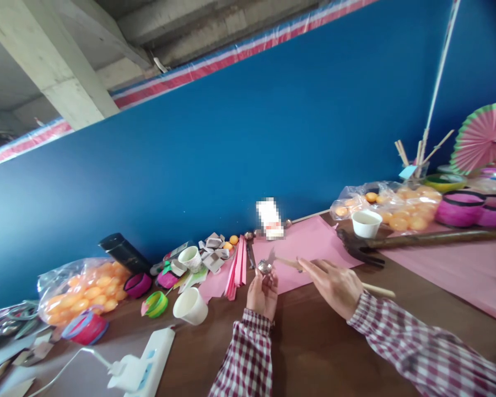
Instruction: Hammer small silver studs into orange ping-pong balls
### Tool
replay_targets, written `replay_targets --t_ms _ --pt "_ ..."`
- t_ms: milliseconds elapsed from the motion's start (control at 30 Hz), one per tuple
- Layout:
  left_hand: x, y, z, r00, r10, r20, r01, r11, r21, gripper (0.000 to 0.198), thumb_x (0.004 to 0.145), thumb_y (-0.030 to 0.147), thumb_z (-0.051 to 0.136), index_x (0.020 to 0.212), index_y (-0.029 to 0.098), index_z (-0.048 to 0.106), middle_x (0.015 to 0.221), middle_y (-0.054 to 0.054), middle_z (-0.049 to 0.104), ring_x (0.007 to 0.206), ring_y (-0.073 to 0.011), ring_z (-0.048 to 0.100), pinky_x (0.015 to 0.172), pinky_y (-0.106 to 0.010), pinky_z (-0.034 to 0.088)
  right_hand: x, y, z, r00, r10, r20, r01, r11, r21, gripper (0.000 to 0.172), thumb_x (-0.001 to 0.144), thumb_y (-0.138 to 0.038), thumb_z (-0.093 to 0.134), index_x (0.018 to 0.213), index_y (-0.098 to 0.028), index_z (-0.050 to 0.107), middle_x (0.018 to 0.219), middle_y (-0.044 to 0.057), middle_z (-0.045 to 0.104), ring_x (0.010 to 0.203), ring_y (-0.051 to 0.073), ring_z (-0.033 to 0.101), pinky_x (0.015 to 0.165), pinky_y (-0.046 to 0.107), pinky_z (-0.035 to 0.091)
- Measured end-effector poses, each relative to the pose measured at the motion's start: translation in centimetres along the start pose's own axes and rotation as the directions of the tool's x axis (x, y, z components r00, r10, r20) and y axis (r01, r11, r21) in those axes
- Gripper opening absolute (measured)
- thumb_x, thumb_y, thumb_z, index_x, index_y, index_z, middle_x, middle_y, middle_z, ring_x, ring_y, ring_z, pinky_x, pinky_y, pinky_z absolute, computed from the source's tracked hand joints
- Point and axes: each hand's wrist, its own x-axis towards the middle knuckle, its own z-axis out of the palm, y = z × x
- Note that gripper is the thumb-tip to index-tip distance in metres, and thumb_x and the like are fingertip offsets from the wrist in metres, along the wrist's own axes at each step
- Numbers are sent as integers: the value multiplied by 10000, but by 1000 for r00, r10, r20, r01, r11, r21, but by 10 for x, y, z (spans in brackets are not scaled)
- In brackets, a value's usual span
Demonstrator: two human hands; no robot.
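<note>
My left hand (262,298), palm up, has its fingers curled round a shiny metal ball (265,267). To the right, my right hand (334,284) is closed over a long pale wooden stick (378,289), with the index finger stretched along it. The stick's far end reaches close to the ball, where a small dark pointed shape (271,255) shows; whether it belongs to the stick I cannot tell. Beneath both hands lie the brown table (310,342) and a pink paper sheet (310,237).
Left of my hands are folded pink strips (236,270), a white cup (190,306), a power strip (152,358) and a bag of orange balls (86,289). To the right lie a hammer (417,238), a white bowl (366,224) and another bag of balls (413,207). A blue partition (231,138) stands behind.
</note>
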Motion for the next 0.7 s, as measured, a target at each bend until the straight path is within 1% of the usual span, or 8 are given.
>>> replay_targets --t_ms 100,200,267,367,433,533,667,700 --pt "-2 1 2 999 -32 7 32 999 -22 196 818 177 419 840 77 586 826 -130 622 666 -96 596 657 -202 506 0 -1 0 998 51 -27 -50 999 14 347 847 -223 374 1184 -229 457 819 35 624 681 88 550 487 172 336" --pt "-3 1 4 998 -55 -3 55 998 -18 171 812 170 426 831 94 578 829 -117 614 658 -88 591 653 -199 508 0 -1 0 1000 0 18 0 1000 6 354 839 -198 374 1181 -231 457 805 25 622 633 79 539 448 175 311" --pt "-3 1 4 999 -48 -4 48 999 -12 152 803 162 438 827 101 575 832 -114 611 659 -89 591 656 -201 507 1 -1 -1 1000 -9 22 10 1000 -8 357 836 -187 377 1181 -237 458 798 20 620 609 71 531 439 179 300" --pt "-2 1 2 999 -33 13 33 999 -22 143 797 145 438 823 110 575 824 -107 614 666 -92 592 652 -202 505 1 0 -3 998 55 -18 -55 998 -21 347 846 -222 377 1183 -242 456 796 21 619 639 77 535 472 180 316" --pt "-2 1 1 999 -46 29 47 998 -36 147 798 146 435 816 109 576 824 -107 616 670 -92 592 658 -204 503 2 1 -3 998 58 5 -58 998 -30 349 847 -231 376 1188 -243 449 782 19 618 636 82 534 473 184 312" --pt "-2 0 0 996 -71 46 73 997 -37 150 795 165 449 816 102 583 818 -108 616 670 -92 591 680 -209 498 2 2 -3 998 19 61 -17 999 -38 363 846 -211 369 1202 -244 432 753 16 612 582 75 519 441 189 287" --pt "-3 1 1 997 -37 62 38 999 -11 136 767 164 486 852 130 587 834 -87 616 689 -98 592 699 -228 496 2 1 -4 997 77 12 -77 997 -22 353 853 -230 351 1194 -243 441 767 19 612 581 71 522 449 183 296" --pt "-3 1 0 997 -33 74 34 999 -5 148 759 165 497 876 139 585 845 -83 616 700 -101 593 708 -234 494 2 1 -5 997 76 15 -75 997 -18 353 852 -229 349 1192 -240 442 772 19 612 578 70 522 448 182 298"
